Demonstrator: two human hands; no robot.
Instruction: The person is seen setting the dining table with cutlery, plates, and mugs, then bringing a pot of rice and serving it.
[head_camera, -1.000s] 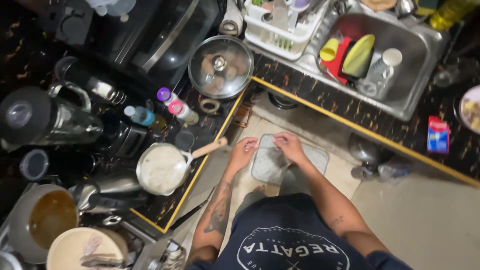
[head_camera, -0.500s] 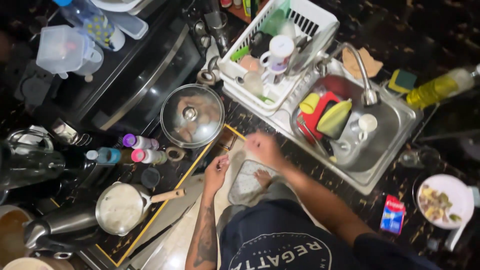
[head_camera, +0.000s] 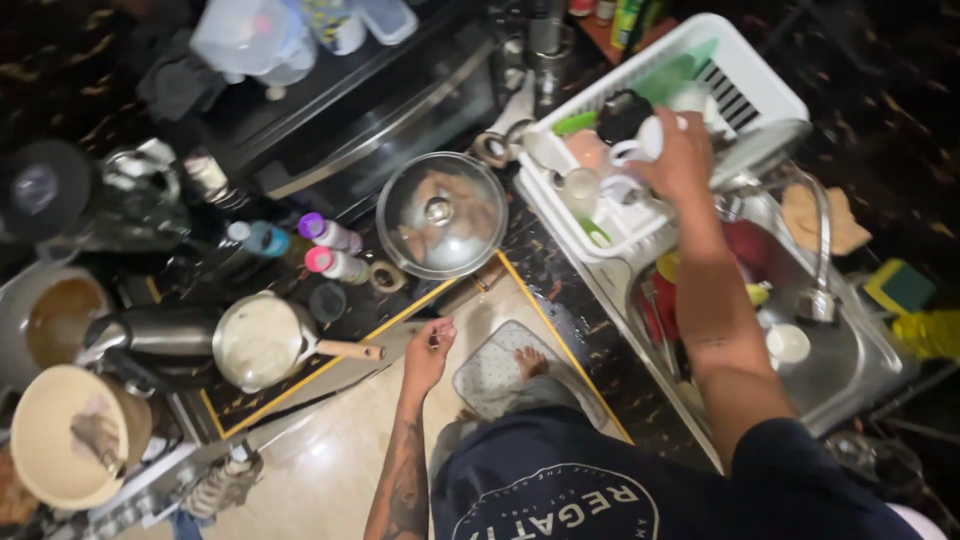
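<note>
Your right hand grasps a white cup in the white plastic dish rack — your left hand hangs loosely curled, holding nothing, near the small saucepan's wooden handle.

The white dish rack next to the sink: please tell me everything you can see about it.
The dish rack is a white plastic basket with slotted walls, set at a slant on the dark counter, between the oven and the steel sink. It holds cups, a dark round item, a green board and other pale dishes, crowded together. The right hand reaches into it from the sink side and touches a white cup. Whether the hand grips the cup is unclear.
</note>
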